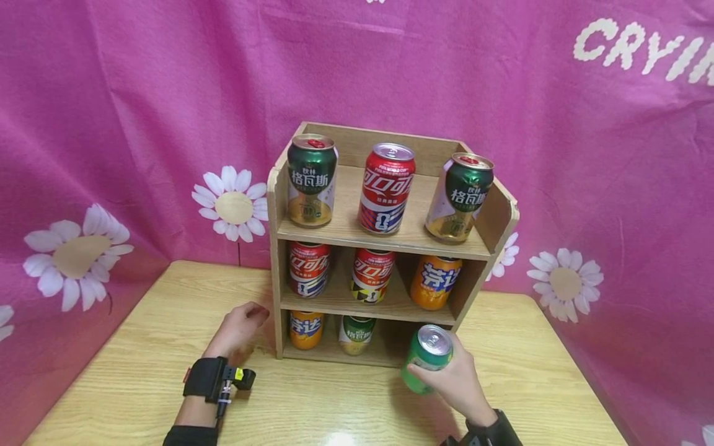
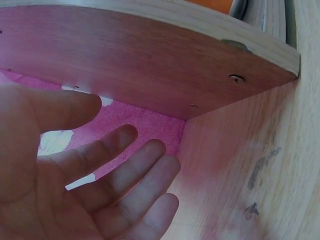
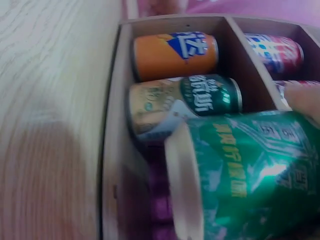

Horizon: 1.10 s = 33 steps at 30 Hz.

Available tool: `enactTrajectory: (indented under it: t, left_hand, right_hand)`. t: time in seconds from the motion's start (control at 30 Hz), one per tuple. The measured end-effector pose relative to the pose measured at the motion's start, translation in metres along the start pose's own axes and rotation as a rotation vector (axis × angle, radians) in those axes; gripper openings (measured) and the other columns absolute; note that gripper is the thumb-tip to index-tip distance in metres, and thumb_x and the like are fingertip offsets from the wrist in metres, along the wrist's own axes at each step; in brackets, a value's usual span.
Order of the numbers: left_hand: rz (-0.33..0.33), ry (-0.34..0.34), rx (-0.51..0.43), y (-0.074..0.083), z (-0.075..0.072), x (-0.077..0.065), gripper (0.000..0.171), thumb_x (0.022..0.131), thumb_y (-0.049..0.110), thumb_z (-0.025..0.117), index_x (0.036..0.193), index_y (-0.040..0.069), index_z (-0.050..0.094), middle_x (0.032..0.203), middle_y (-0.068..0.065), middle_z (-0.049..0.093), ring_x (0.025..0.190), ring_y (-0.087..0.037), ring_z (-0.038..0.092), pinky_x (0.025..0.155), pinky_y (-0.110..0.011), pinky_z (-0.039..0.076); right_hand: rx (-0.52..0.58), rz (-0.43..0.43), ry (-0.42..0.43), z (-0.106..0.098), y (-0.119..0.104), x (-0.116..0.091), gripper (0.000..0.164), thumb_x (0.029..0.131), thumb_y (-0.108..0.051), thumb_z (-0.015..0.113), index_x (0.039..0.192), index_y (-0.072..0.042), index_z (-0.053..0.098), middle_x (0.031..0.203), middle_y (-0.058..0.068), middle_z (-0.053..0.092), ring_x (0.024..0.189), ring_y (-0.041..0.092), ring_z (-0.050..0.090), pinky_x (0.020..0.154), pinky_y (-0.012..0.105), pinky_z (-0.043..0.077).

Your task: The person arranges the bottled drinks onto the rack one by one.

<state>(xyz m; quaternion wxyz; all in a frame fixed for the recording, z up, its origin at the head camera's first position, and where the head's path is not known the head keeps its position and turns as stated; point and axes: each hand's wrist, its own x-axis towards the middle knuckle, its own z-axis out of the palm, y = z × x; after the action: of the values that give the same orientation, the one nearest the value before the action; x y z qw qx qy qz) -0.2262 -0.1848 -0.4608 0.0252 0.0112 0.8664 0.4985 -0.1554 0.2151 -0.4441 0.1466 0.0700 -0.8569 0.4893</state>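
Note:
My right hand [image 1: 454,378] grips a green soda can [image 1: 428,356], thumb across its near side, in front of the right end of the bottom shelf. The can is slightly tilted in the head view, and its pale base faces the shelf unit in the right wrist view. On that same shelf stand an orange Fanta can [image 1: 305,329] at the left and a green-and-gold kvass can [image 1: 356,334] in the middle. My left hand [image 1: 240,325] holds nothing; its fingers are loosely bent beside the left side panel of the wooden shelf unit [image 1: 273,272].
Two kvass cans flank a red Coca-Cola can [image 1: 387,189] on the top shelf. The middle shelf bears two red cans and an orange Fanta can [image 1: 436,283]. A pink cloth [image 1: 167,93] with daisies hangs behind and beside the wooden table [image 1: 312,402].

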Motion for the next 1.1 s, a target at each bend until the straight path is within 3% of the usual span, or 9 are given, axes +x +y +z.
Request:
enactTrajectory:
  t: [0.13,0.43,0.67,0.9,1.1]
  left_hand:
    - [-0.007,-0.008,-0.009,0.0,-0.001,0.001,0.036,0.099,0.02,0.046,0.121,-0.006,0.055,0.118,-0.024,0.058,0.108,-0.039,0.054,0.088,-0.051,0.044]
    - [0.0,0.003,-0.013,0.0,0.0,0.0,0.036,0.099,0.019,0.047,0.121,-0.008,0.055,0.118,-0.026,0.058,0.109,-0.04,0.054,0.09,-0.052,0.044]
    - [-0.016,-0.001,-0.016,0.0,0.0,0.001,0.036,0.099,0.02,0.046,0.121,-0.007,0.055,0.12,-0.026,0.057,0.11,-0.041,0.053,0.09,-0.052,0.043]
    - [0.0,0.004,0.008,0.001,0.001,-0.001,0.034,0.099,0.019,0.047,0.118,-0.008,0.056,0.117,-0.026,0.058,0.107,-0.04,0.055,0.088,-0.051,0.045]
    - [0.012,0.013,0.003,0.002,0.002,-0.001,0.032,0.098,0.017,0.048,0.116,-0.008,0.057,0.115,-0.025,0.06,0.105,-0.038,0.057,0.087,-0.05,0.046]
  right_hand:
    - [-0.052,0.018,0.059,0.014,0.001,0.003,0.071,0.058,-0.021,0.091,0.115,-0.005,0.053,0.098,0.009,0.066,0.087,0.021,0.063,0.076,0.036,0.051]
    - [-0.09,0.077,0.046,0.035,0.007,0.005,0.074,0.059,-0.031,0.091,0.114,-0.002,0.05,0.099,0.011,0.065,0.087,0.022,0.063,0.076,0.037,0.051]
    - [-0.146,0.15,0.097,0.045,0.007,0.013,0.079,0.062,-0.034,0.089,0.12,-0.001,0.046,0.099,0.013,0.064,0.086,0.025,0.063,0.073,0.038,0.053]
    - [-0.21,0.151,0.178,0.053,0.014,0.021,0.086,0.063,-0.039,0.087,0.126,-0.001,0.042,0.098,0.016,0.063,0.083,0.028,0.063,0.07,0.041,0.052]
    - [-0.194,0.148,0.214,0.058,0.015,0.025,0.092,0.068,-0.043,0.083,0.134,-0.003,0.033,0.101,0.017,0.061,0.087,0.03,0.061,0.073,0.045,0.051]
